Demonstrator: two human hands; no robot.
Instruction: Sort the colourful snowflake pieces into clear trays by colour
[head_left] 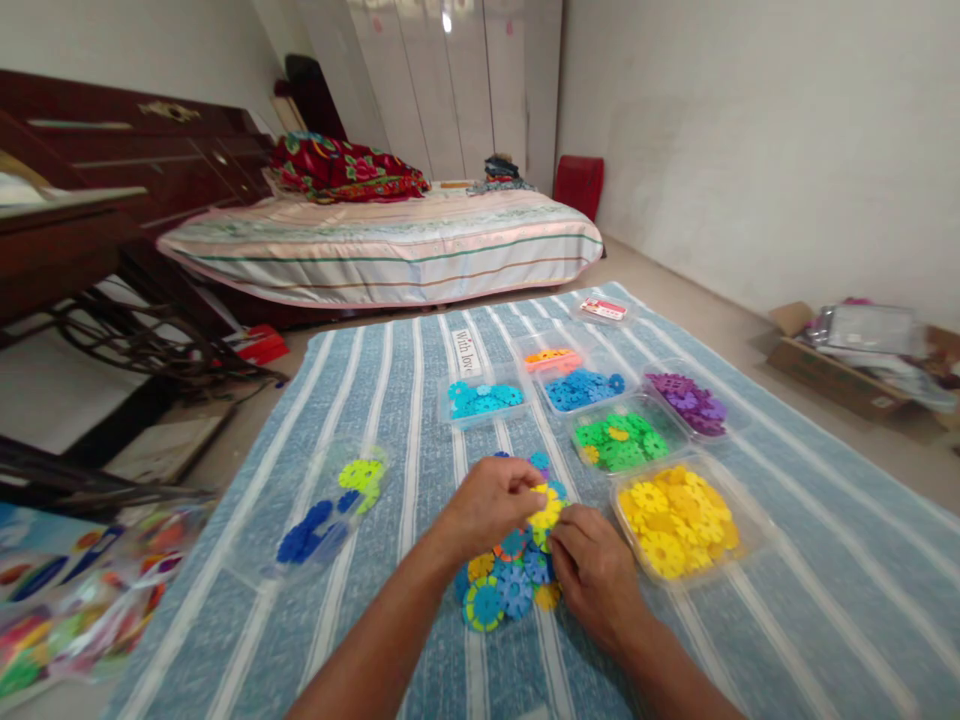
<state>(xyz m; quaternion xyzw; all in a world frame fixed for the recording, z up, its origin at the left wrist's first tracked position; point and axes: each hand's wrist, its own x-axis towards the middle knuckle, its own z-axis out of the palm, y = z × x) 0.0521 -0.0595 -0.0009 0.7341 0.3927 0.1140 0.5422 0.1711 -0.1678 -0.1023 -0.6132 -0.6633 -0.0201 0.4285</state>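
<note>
Head view: your left hand (496, 502) pinches a yellow flower-disc (544, 510), droppable if slackened; right hand (600, 562) curls beside disc cluster (516, 590), hold unclear.

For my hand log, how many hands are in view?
2: the left hand at a yellow piece over the pile, the right hand at the pile's right side. No others show.

two bare forearms (394, 620) taper to bare wrists (452, 540), bare hands (487, 505) and uncovered, rounded fingers (523, 472)
</note>
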